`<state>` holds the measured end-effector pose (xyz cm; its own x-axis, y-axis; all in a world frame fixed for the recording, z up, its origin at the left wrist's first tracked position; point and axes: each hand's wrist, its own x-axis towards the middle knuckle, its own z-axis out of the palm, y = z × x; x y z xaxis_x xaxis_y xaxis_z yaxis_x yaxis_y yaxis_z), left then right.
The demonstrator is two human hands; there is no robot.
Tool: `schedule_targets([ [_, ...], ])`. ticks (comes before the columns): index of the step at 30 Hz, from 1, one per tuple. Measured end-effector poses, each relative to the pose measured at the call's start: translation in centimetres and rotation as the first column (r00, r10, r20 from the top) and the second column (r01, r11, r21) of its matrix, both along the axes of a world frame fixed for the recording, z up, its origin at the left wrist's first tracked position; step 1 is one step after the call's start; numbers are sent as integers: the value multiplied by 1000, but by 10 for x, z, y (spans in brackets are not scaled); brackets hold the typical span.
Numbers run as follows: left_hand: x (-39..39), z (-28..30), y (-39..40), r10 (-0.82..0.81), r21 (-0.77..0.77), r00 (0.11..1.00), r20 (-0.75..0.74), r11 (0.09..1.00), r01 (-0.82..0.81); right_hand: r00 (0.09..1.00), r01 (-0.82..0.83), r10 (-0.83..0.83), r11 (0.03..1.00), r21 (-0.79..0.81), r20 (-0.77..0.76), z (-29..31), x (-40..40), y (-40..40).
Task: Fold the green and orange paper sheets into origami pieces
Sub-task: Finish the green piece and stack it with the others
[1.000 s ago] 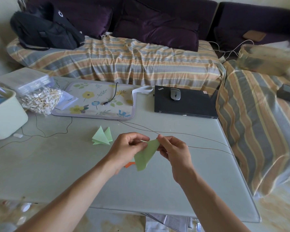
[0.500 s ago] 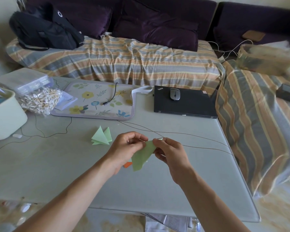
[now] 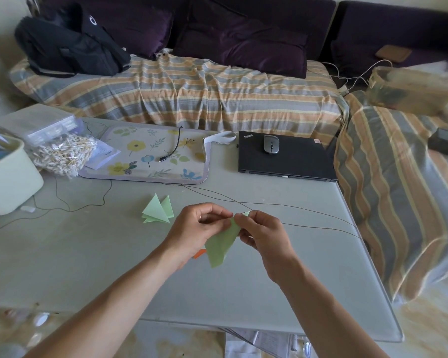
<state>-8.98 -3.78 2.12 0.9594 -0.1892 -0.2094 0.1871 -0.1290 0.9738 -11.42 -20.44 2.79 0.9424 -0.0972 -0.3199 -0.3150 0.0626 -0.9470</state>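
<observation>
Pinching one thin green paper piece (image 3: pixel 221 244), folded to a long point, the left hand (image 3: pixel 197 228) and right hand (image 3: pixel 263 232) hold it above the smooth grey tabletop (image 3: pixel 88 254). One finished green origami piece (image 3: pixel 157 210), triangular, lies left; one orange scrap (image 3: pixel 199 253) peeks beneath.

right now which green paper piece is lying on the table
The folded green piece left of the left hand lies on the table; the other green paper is pinched between both hands.

Grey table (image 3: pixel 88 254) in front of dark purple sofa (image 3: pixel 243 27) draped with striped blanket (image 3: pixel 192 91); daylight, pale patterned floor (image 3: pixel 424 319).
</observation>
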Motion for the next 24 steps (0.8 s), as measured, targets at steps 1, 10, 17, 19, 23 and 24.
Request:
schedule_targets([
  [1,0,0,0,-7,-4,1000,3,1000,7,1000,0,0,1000,1,-4,0,0,0],
  [10,0,2,0,-9,-5,1000,25,1000,10,1000,3,-3,1000,25,-19,-1,0,-1],
  [17,1,1,0,-2,-7,1000,25,1000,3,999,38,-37,997,60,-15,-2,0,-2],
  [19,1,1,0,0,-9,1000,5,1000,0,998,69,-68,995,75,-10,-2,0,-2],
  [23,3,0,1,-5,14,996,-91,1000,6,995,94,-95,994,63,11,-2,1,-1],
  [24,3,0,1,-17,29,993,-113,999,20,995,98,-99,994,50,16,-3,1,-1],
])
